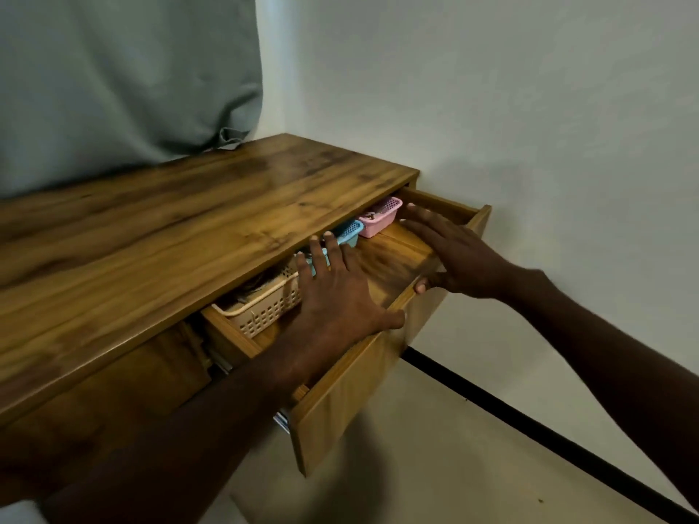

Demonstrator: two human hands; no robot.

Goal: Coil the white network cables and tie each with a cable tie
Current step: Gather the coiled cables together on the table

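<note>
Both hands spread flat, left hand (334, 293), right hand (450, 251), open drawer (351, 383), basket (261, 312) contents half hidden

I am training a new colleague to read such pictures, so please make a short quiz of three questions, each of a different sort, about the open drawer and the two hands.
1. True or false: the drawer is fully closed.
2. Which basket lies nearest the wall? A. cream basket B. blue basket C. pink basket
3. Fill in: the right hand has its thumb on the drawer's front ____, while the left hand reaches in with spread fingers.

Key: 1 false; 2 C; 3 edge. No white cable can be made out on the desk top.
</note>
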